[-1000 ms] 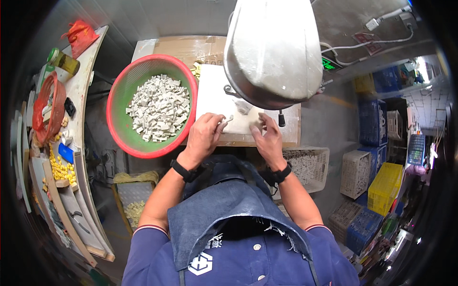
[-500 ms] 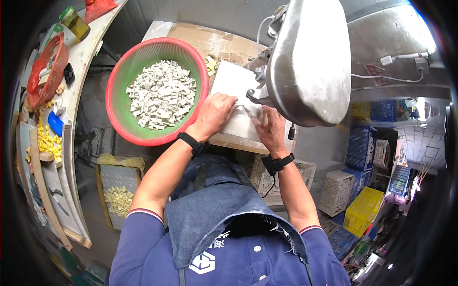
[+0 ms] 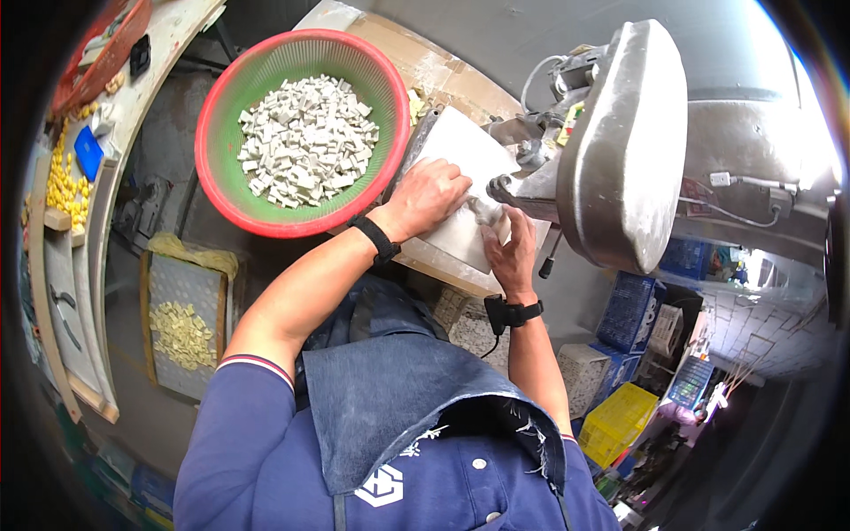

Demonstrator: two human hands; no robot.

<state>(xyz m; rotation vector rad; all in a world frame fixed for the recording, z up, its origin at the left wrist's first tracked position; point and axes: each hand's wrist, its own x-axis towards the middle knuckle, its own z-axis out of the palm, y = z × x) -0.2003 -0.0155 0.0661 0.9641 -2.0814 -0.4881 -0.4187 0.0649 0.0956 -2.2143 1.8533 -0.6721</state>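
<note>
My left hand [image 3: 433,198] rests on a white work plate [image 3: 462,134] with its fingers curled together, pointing at the machine's working end. My right hand [image 3: 513,251] comes from the other side, thumb and fingers bent inward in a pinch. Whatever lies between the fingertips of either hand is too small and hidden to name. Just beyond them is a metal machine [image 3: 624,146] with a large rounded housing. To the left of my left hand stands a round plastic basket [image 3: 209,115], red outside and green inside, holding many small white rectangular pieces [image 3: 305,142].
A cord with a black end [image 3: 547,267] hangs beside the machine. On the left are a framed tray [image 3: 184,285] with pale yellow pieces and a bench [image 3: 133,115] with yellow items. Blue crates [image 3: 630,310] and a yellow crate [image 3: 617,423] stand at right.
The whole view has turned and shifted, so the machine sits further right and the basket higher. Both hands stay at the plate by the machine's working end, fingers bent.
</note>
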